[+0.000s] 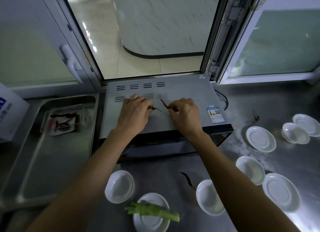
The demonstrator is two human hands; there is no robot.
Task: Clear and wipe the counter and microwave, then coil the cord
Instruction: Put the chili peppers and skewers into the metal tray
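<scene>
The microwave (173, 100) stands on the steel counter (285, 164) below an open window. On its top, the left hand (134, 113) pinches a dried chilli (155, 108); the right hand (185, 113) pinches a second chilli (167, 105). The black cord (223, 97) loops behind its right side. White dishes (260, 138) lie scattered around; one plate (150, 219) bears green stalks (152, 211).
</scene>
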